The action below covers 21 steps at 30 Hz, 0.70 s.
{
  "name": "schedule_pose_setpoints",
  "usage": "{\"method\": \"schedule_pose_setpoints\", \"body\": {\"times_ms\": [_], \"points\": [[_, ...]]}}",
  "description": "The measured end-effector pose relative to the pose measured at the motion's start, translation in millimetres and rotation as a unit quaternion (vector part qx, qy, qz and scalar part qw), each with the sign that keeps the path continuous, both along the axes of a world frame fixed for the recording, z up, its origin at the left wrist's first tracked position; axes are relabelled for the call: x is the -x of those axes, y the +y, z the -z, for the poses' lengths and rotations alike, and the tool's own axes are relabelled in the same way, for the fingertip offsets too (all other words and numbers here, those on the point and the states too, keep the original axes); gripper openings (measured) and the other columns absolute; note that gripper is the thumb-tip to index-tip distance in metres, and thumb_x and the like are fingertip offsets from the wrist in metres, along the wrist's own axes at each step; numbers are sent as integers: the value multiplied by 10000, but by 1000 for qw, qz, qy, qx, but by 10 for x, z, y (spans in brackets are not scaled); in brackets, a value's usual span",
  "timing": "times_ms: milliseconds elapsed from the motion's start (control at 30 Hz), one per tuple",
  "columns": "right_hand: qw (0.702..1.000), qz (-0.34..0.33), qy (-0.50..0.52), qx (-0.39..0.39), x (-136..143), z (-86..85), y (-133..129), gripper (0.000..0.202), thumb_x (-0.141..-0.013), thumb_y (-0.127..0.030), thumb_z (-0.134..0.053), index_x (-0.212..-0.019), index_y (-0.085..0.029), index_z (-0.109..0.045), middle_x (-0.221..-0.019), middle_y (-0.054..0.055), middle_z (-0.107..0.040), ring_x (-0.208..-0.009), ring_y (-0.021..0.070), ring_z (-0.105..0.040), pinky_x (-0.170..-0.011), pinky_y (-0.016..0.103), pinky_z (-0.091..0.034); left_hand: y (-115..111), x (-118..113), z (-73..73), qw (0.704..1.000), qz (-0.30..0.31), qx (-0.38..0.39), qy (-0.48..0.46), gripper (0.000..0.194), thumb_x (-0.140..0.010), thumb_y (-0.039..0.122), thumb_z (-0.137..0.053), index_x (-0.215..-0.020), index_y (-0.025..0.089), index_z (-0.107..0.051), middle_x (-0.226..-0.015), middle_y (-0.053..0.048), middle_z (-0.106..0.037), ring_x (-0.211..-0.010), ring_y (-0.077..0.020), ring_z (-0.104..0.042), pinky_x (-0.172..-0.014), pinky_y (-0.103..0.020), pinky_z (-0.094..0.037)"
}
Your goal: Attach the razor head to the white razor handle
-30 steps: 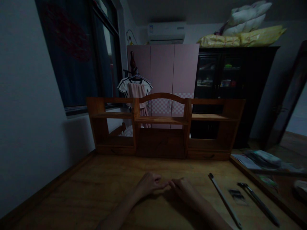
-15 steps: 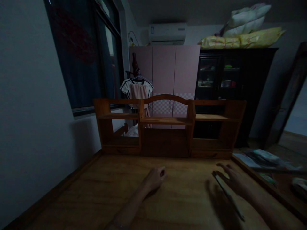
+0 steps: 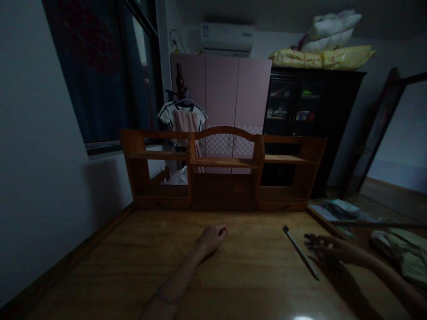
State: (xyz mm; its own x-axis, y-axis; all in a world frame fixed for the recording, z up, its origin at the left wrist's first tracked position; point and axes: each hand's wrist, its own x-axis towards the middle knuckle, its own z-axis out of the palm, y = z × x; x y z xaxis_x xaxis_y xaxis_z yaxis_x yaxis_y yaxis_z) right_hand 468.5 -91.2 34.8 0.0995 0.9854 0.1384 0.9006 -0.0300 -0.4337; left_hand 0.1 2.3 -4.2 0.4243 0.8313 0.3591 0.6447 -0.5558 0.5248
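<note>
My left hand (image 3: 211, 238) rests on the wooden tabletop in a loose fist, and nothing shows in its curled fingers. A thin, long grey stick with a dark end (image 3: 301, 253) lies slantwise on the table, between my two hands. To the right of this stick, my right hand (image 3: 340, 250) reaches in low over the table with bent fingers. Small dark, shiny pieces (image 3: 309, 236) show at its fingertips; their kind is too dim to make out. The fingers partly cover them, and a shadow falls below the hand.
A wooden shelf unit (image 3: 224, 163) stands along the far edge of the table (image 3: 133, 266). Past the raised right edge lie a light-coloured bag (image 3: 405, 255) and a pile of packets (image 3: 342, 208). A wall (image 3: 60, 213) borders the left side.
My right hand has let go of the stick, which now lies on the table, and has moved right to the dark pieces. The left fist stays in place. The view has turned slightly right.
</note>
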Motion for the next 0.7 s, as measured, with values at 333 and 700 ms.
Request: {"method": "schedule_pose_setpoints", "body": {"times_ms": [333,700], "points": [[983,-153,45,94,980,170,243,779,-534,-504,-757,-1243,-257,-550,-998,58,-643,-789,220,-607,-696,304,-458,-23,-22,13,1000,8,-2,10,244,-821,201,-430,-797,180,-671,-762,-37,-685,-706,-156,-609,-646,-215,-378],[948,-283,143,-8,2736,232,459,567,-669,-356,-691,-1202,-208,-569,-1088,68,-621,-946,226,-573,-823,329,-449,-104,-72,-122,999,-54,-8,-5,238,-853,218,-450,-957,205,-664,-853,-40,-685,-779,-159,-616,-712,-230,-406]]}}
